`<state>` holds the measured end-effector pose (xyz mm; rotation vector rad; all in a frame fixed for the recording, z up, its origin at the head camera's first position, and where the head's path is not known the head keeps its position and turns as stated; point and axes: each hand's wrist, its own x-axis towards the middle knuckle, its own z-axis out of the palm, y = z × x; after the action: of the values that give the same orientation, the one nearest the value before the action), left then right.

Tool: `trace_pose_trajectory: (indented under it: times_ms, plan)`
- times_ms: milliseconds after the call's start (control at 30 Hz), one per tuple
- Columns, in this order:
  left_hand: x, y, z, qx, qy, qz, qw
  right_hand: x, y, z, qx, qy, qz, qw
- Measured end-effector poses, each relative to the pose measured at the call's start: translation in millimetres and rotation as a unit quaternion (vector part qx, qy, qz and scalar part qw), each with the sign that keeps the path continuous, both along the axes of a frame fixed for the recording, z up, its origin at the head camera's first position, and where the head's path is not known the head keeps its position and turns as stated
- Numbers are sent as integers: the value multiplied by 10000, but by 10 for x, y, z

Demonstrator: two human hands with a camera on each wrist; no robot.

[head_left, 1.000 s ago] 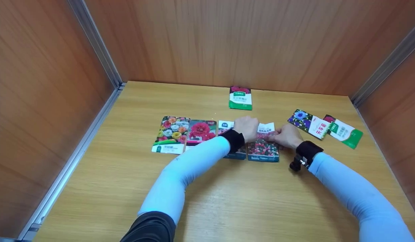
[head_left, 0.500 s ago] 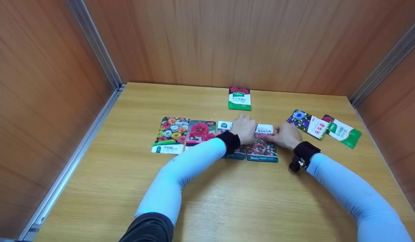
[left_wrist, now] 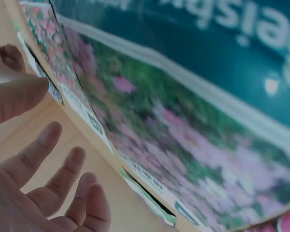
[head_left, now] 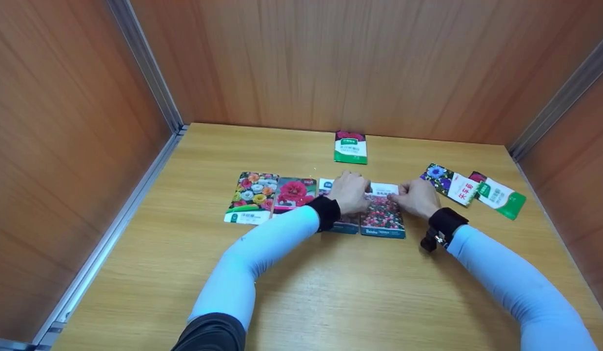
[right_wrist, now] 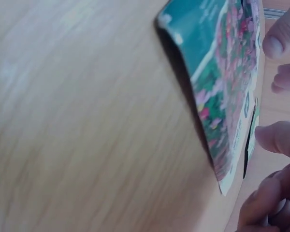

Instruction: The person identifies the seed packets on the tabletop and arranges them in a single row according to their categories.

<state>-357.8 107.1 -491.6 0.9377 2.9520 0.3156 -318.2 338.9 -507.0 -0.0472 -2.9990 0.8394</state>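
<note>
Flower seed packets lie in a row on the table. Over the third packet (head_left: pixel 347 226) is my left hand (head_left: pixel 350 193), hiding most of it. My right hand (head_left: pixel 417 199) stands at the right edge of the fourth packet (head_left: pixel 383 215), its thumb tip right at that edge. In the left wrist view the left fingers (left_wrist: pixel 66 169) are spread, slightly bent, with nothing between them. The right wrist view shows the right hand's thumb (right_wrist: pixel 275 137) extended beside a packet (right_wrist: pixel 222 92). Left in the row are a multicoloured-flower packet (head_left: pixel 252 195) and a pink-flower packet (head_left: pixel 292 191).
One green-and-white packet (head_left: pixel 350 148) lies near the back wall (head_left: pixel 321 63). To the right, a blue-flower packet (head_left: pixel 449 183) overlaps another green-and-white packet (head_left: pixel 500 196). Wooden panels enclose the table (head_left: pixel 301 287) at the left, back and right.
My left hand has slid a little left, off the fourth packet, uncovering more of it. My right fingers have eased back to its right edge. The other packets lie as before.
</note>
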Motion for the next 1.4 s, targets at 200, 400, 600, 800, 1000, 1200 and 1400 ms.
trace_pose_trajectory:
  times_ms: [200, 400, 600, 800, 1000, 1200, 1400]
  plan:
    - [-114, -123, 66, 601, -251, 545, 9964, 18, -32, 38, -90, -230, -124, 9996]
    - [-336, -183, 118, 816, -510, 1186, 9883, 34, -95, 76, -170, -299, -146, 9993]
    - [-766, -244, 169, 921, -469, 1308, 9860, 62, -125, 65, -380, -159, -47, 9991]
    - [-1069, -266, 168, 639, -1058, 1224, 9847, 150, -95, 51, -533, -30, 101, 9985]
    - [-1096, -197, 146, -6, -1477, 696, 9866, 191, -72, 38, -566, 55, 88, 9983]
    - [-1085, -224, 21, -568, -1797, 627, 9801, 176, -89, 35, -618, 36, 193, 9979]
    - [-1113, -219, -28, -1119, -1871, 382, 9752, 194, -20, 32, -557, 15, 122, 9984]
